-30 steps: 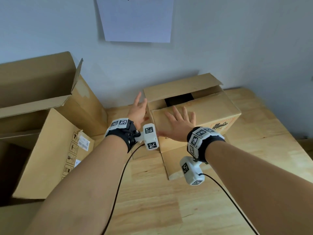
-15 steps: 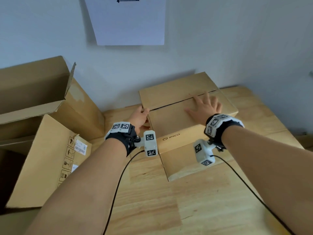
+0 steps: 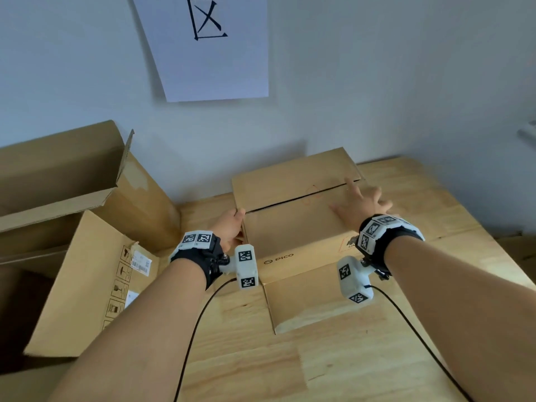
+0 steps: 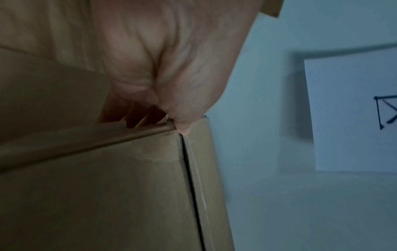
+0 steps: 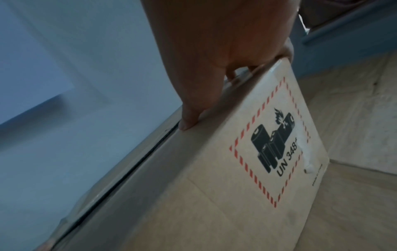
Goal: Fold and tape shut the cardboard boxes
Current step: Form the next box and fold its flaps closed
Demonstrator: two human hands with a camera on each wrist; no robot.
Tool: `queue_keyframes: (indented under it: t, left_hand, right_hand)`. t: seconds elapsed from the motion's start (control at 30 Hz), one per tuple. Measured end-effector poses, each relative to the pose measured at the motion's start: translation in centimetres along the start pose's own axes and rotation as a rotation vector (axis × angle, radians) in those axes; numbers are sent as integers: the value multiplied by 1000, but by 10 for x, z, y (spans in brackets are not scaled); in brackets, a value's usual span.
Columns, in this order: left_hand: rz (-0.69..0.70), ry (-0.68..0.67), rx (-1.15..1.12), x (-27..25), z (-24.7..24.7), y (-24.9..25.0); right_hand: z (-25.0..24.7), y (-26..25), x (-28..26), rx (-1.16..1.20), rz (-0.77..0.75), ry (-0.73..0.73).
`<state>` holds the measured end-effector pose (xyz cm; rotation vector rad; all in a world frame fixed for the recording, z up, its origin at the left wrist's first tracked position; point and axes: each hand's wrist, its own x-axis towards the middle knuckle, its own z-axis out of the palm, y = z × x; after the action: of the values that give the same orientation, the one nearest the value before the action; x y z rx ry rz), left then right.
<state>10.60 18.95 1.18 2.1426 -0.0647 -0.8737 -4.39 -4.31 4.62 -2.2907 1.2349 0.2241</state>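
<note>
The cardboard box [image 3: 293, 224] is sitting on the counter [image 3: 290, 358] at twelve o'clock, both top flaps lying down. The left hand [image 3: 230, 227] is grasping its nine o'clock corner, thumb on the seam. The right hand [image 3: 358, 204], released and flat, is pressing the top toward two o'clock.

Closed cardboard box [image 3: 293, 227] on surface [image 3: 319, 358], against wall [image 3: 377, 82]. Left hand [image 3: 229, 227] at box's left end, right hand [image 3: 359, 204] flat on top near right end. Large open box [image 3: 72, 227] left of it. Paper sheet [image 3: 211, 47] on wall behind.
</note>
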Motion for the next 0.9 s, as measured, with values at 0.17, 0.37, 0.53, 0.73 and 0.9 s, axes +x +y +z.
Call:
queue_keyframes:
  t: [0.17,0.37,0.53,0.73,0.9]
  left_hand:
    - [-36,-3,-97,-53,3,-8]
    - [42,72,148,-105,-4,1]
    - [129,99,561,-138,-24,25]
    - [233,100,687,-176,-27,53]
    - [277,-42,572,-193,-21,69]
  right_hand:
    - [10,13,-36,28,16,-28]
    - [12,23,-85,137,56,-50]
    - [16,31,-116,157,45,-95]
    - [24,41,-130,215,42,-140]
    - [32,54,-129,196,34,-177]
